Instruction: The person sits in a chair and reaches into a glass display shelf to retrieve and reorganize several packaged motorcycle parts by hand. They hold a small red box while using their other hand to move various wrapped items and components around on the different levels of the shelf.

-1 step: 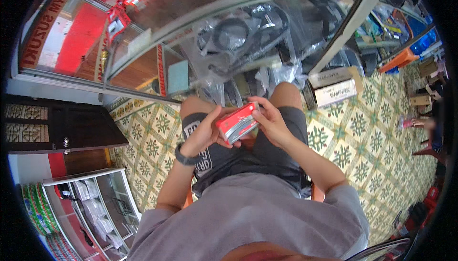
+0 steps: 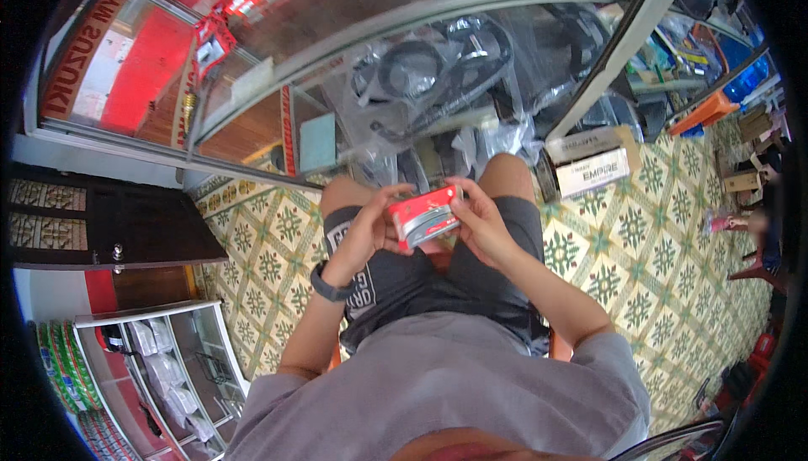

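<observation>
Your left hand (image 2: 366, 238) is bent around the left end of a small red box (image 2: 427, 218) with grey parts; some of its fingers are hidden behind the box, so I cannot tell exactly how they lie. Your right hand (image 2: 486, 223) pinches the other end, with the thumb on the near face. The box is thus between your two hands, above your lap, with its wide face tilted up toward you. Just behind your left hand, a dark watch (image 2: 332, 284) sits on the wrist. Below both hands are your dark shorts (image 2: 515, 267). Ahead of your hands stands a glass case with black parts in clear bags (image 2: 412, 69). Ahead and to the right of your right hand, near your knee, there is an open carton (image 2: 593, 170) on the patterned floor (image 2: 602, 271). Well to the left of your left hand is a dark door (image 2: 156, 221), and nearer to you than this door, a shelf with a white frame (image 2: 233, 351).
</observation>
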`<state>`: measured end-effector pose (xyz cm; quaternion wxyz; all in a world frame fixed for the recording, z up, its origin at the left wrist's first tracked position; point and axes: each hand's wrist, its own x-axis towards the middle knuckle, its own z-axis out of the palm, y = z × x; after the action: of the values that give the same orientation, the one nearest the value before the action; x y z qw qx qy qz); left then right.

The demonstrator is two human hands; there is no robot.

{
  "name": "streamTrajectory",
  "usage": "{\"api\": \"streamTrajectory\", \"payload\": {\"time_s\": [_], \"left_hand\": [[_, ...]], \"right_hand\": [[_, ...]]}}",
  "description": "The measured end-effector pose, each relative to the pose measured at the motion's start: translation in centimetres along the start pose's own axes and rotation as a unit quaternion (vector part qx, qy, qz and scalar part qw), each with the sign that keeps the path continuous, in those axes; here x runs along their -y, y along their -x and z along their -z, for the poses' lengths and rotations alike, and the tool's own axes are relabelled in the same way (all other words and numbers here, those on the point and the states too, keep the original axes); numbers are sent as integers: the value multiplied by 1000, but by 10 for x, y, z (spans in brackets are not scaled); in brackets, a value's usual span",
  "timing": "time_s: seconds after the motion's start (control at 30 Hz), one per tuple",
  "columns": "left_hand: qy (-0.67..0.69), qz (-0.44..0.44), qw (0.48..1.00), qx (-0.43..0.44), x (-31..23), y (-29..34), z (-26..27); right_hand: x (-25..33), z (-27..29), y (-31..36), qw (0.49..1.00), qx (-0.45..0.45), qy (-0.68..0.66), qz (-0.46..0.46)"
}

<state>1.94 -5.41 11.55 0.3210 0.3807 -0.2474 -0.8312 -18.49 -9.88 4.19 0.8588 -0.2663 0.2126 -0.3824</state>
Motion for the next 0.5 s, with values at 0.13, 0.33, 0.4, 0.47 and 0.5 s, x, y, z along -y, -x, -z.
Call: {"api": "streamTrajectory", "payload": {"time_s": [0.13, 0.33, 0.4, 0.47, 0.5], "left_hand": [[-387, -375, 829, -150, 17, -10, -11], [-398, -392, 812, -169, 7, -14, -35], [-437, -400, 788, -166, 0, -4, -43], [-474, -397, 776, -126, -7, 2, -46], [-472, -404, 774, -122, -8, 1, -43]], "right_hand": [[-8, 2, 1, 992, 41, -100, -66], [-1, 1, 1, 980, 66, -126, -139], [1, 0, 4, 970, 90, -140, -177], [-8, 13, 2, 969, 107, -143, -171], [-18, 38, -3, 955, 153, -174, -185]]}}
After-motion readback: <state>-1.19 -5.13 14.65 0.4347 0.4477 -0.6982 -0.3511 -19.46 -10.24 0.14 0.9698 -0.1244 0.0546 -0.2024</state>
